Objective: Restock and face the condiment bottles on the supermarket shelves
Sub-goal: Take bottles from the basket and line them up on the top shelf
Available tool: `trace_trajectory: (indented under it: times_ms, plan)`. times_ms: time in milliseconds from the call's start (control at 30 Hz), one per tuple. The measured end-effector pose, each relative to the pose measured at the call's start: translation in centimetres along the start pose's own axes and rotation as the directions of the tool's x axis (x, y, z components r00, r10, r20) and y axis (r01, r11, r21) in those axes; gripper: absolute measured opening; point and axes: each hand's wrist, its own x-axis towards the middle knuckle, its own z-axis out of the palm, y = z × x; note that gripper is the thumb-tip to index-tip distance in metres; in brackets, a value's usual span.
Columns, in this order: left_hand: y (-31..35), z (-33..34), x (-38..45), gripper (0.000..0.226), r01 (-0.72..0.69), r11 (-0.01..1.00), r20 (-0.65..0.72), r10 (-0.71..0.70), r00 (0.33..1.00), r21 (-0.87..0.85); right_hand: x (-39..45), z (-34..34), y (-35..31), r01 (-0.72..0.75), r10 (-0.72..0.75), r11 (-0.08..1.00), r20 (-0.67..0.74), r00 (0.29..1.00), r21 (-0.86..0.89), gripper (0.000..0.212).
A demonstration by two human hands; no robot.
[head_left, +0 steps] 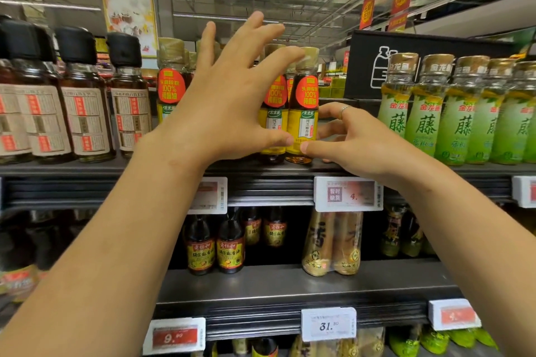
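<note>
Yellow-labelled sesame oil bottles (pixel 301 113) with red oval stickers and tan caps stand in a short row on the top shelf (pixel 87 166), and both hands are raised to them. The left hand (pixel 229 95) is spread wide in front of the row, fingers fanned up past the caps and the thumb stretched toward the lower part of the front bottles; it hides the middle of the row, and whether the palm touches any bottle cannot be told. The right hand (pixel 348 136), wearing a thin ring, reaches in from the right with loosely curled fingers; its thumb tip lies against the lower label of the rightmost bottle while the fingers bend round behind that bottle's side.

Left of this row stand dark bottles (pixel 84 101) with black caps and paper labels. To the right is a row of green bottles (pixel 426 116) with tan caps. White price tags (pixel 348 194) hang on the shelf edge. On the shelf below sit small dark bottles (pixel 216 252) and a pale twin pack (pixel 333 243).
</note>
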Motion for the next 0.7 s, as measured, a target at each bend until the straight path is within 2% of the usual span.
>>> trace_trajectory:
  times_ms: [167,333,500,633,700]
  plan:
    - [0.1,0.4,-2.1,0.071,-0.01,0.948,-0.126,-0.032,0.992,-0.317,-1.6,-0.6,0.1,-0.066,0.055,0.992,-0.098,0.994,-0.11,0.046]
    - [0.1,0.9,-4.5,0.049,-0.007,0.919,-0.149,-0.057,0.987,-0.395,-4.5,-0.9,0.3,-0.073,0.035,0.979,-0.195,0.98,-0.191,0.026]
    - [0.2,1.0,-6.3,0.033,-0.026,0.897,-0.148,-0.044,0.988,-0.441,-7.5,0.1,0.5,-0.033,-0.071,0.941,-0.293,0.954,-0.336,0.008]
    - [0.3,1.6,-7.6,0.026,-0.008,0.886,-0.138,-0.063,0.988,-0.463,-10.0,0.9,1.3,-0.012,-0.178,0.89,-0.372,0.911,-0.456,0.012]
    - [0.5,1.7,-8.1,0.022,0.006,0.884,-0.143,-0.082,0.986,-0.468,-11.4,0.9,2.1,-0.007,-0.205,0.886,-0.405,0.891,-0.463,0.019]
